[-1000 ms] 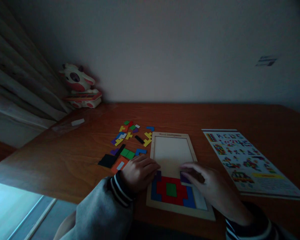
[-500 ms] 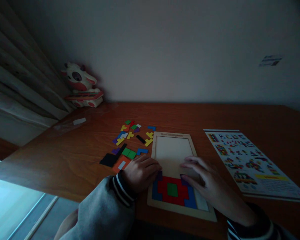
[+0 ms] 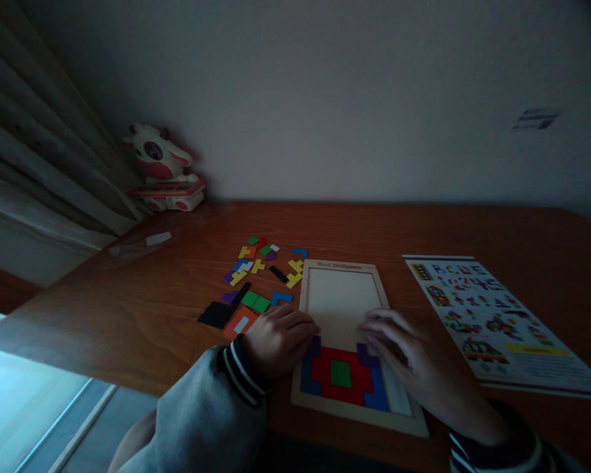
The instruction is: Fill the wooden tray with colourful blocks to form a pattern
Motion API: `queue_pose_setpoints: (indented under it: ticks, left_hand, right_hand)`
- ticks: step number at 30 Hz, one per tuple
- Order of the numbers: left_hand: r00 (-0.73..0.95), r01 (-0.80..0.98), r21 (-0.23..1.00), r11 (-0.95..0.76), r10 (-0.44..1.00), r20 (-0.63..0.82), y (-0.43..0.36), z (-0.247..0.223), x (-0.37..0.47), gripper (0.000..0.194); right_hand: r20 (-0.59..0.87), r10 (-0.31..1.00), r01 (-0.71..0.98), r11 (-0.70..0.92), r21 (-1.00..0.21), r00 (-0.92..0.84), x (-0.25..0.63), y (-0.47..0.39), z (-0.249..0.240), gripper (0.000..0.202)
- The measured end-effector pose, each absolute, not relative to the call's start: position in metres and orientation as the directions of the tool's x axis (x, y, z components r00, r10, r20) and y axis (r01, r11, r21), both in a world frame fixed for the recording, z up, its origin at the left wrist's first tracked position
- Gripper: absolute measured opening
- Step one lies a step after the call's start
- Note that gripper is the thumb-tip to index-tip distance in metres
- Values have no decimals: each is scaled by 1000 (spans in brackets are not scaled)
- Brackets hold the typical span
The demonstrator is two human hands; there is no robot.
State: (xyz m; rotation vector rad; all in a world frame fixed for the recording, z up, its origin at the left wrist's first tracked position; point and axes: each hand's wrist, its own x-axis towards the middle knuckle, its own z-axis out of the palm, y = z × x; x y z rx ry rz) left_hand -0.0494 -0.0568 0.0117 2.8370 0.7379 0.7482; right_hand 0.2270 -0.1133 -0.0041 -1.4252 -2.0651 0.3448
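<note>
A wooden puzzle tray lies on the table in front of me. Its near end holds red pieces around a green piece, with blue pieces at the sides. My left hand rests over the tray's left rim, fingers curled together, tips beside a purple piece; whatever they may grip is hidden. Over the right side, my right hand has its fingers apart and holds nothing. Its thumb is close to another purple piece that lies in the tray.
Several loose coloured puzzle pieces are scattered left of the tray. A printed pattern sheet lies to the right. At the back left corner stands a toy cow with a keyboard, near a curtain. A wall closes off the table's far side.
My right thumb has come off the right-hand purple piece, which now shows more fully. My left hand stays in place. The view has shifted very slightly.
</note>
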Motion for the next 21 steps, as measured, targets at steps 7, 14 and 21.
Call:
queue_pose_setpoints:
  ticks: [7,14,21]
  left_hand:
    - [751,422,232,-876,481,452,-57,14,-50,21]
    - [746,437,244,-865,501,439,-55,11,-51,21]
    - [610,675,142,-724,657,444,-24,14,-91,26]
  right_hand:
    - [309,913,761,395,-515,-265,229,-112,-6,26]
    - [327,907,787,400,-469,-266,228,-112,-2,25]
    - [295,913,792,396,-465,-282,234,-107,7,24]
